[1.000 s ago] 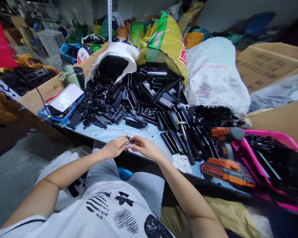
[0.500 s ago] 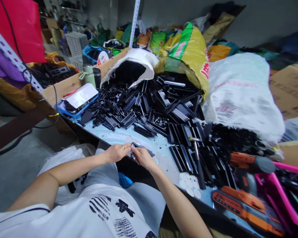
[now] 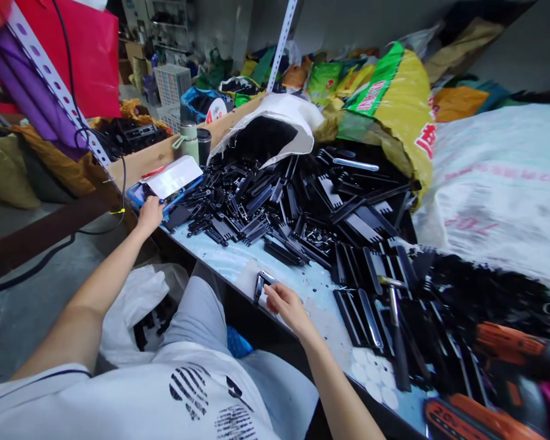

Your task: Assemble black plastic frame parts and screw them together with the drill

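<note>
My left hand point(image 3: 150, 214) is at the near edge of a shallow blue tray point(image 3: 183, 194) on the left of the bench. Its fingers are curled down, and a small dark thing shows beside them; what they grip is too small to make out. At the bench's front edge, my right hand point(image 3: 286, 307) is closed, thumb and fingers pinching a black hinged metal piece point(image 3: 259, 285). The piece has two arms set at an angle. White paper point(image 3: 176, 177) and a red item lie over the tray.
Black metal parts point(image 3: 247, 208) are heaped across the bench. A hammer point(image 3: 398, 330) lies on rows of black pieces, beside white discs point(image 3: 371, 373). An orange power drill point(image 3: 508, 345) is at the right. A green bottle point(image 3: 189, 142), a white sack point(image 3: 293, 113) and a yellow sack point(image 3: 403, 104) stand behind.
My left hand has left the black piece and moved left to the blue tray. My right hand keeps hold of the piece, which now shows two angled arms. The view has shifted left.
</note>
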{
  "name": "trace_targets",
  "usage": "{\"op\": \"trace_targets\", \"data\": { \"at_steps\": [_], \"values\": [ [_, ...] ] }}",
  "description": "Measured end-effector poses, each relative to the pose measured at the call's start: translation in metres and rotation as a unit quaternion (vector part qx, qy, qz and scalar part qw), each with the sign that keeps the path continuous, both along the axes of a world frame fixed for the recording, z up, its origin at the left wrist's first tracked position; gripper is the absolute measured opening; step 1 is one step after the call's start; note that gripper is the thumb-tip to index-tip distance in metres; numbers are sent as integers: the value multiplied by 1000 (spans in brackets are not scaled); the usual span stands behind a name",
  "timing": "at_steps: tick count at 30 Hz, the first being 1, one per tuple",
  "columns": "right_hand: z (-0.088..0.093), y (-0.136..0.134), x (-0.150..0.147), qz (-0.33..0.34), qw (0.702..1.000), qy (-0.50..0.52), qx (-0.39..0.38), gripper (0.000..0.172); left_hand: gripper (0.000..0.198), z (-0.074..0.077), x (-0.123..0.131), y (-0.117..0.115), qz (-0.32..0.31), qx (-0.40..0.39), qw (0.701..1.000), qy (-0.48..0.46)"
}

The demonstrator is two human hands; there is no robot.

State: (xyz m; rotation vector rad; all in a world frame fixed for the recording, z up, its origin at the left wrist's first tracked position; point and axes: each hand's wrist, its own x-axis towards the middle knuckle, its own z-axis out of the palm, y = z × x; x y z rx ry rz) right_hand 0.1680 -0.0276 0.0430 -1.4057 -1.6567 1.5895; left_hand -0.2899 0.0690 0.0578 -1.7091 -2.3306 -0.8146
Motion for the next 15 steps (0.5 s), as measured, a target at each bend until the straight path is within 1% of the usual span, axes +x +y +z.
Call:
{"op": "trace_targets", "data": {
  "at_steps": [1, 2, 3, 4, 5, 6, 7, 8, 9, 10, 11, 12, 13, 14, 15],
  "values": [
    [-1, 0, 1, 0, 1000, -8, 5, 49, 22, 1, 7, -3, -9, -3, 1000, 16],
    [-1, 0, 1, -1, 1000, -19, 12, 49, 26, 4, 19, -7, -26, 7, 999, 38],
    [0, 0, 0, -3, 999, -32, 23, 48, 30, 9, 37, -10, -45, 25, 997, 65],
    [3, -1, -1, -5, 998, -43, 37, 47, 36, 15, 59, -12, -109, 28, 988, 104],
    [7, -1, -3, -6, 997, -50, 56, 45, 37, 21, 84, -13, -157, 21, 980, 119],
    [12, -1, -7, -5, 995, -53, 79, 43, 34, 28, 111, -12, -222, 7, 966, 133],
    [19, 0, -12, -5, 993, -54, 108, 40, 32, 35, 137, -9, -331, -9, 933, 139],
    [27, 1, -19, -7, 988, -55, 145, 37, 34, 41, 163, -6, -438, -26, 888, 136],
    [35, 3, -28, -16, 980, -57, 192, 34, 35, 46, 187, -3, -525, -45, 841, 121],
    [45, 5, -38, -27, 967, -59, 246, 31, 32, 50, 209, -1, -585, -69, 802, 96],
    [55, 8, -49, -36, 950, -62, 304, 29, 29, 52, 228, -1, -600, -98, 791, 62],
    [66, 11, -62, -38, 931, -65, 356, 27, 26, 53, 245, -4, -591, -129, 795, 31],
    [77, 15, -76, -29, 915, -70, 397, 26, 23, 52, 259, -9, -571, -147, 808, 6],
    [88, 17, -90, -8, 903, -79, 421, 27, 25, 49, 271, -16, -534, -145, 832, -23],
    [99, 17, -105, 26, 900, -94, 426, 30, 39, 46, 281, -23, -493, -125, 860, -46]
  ]
}}
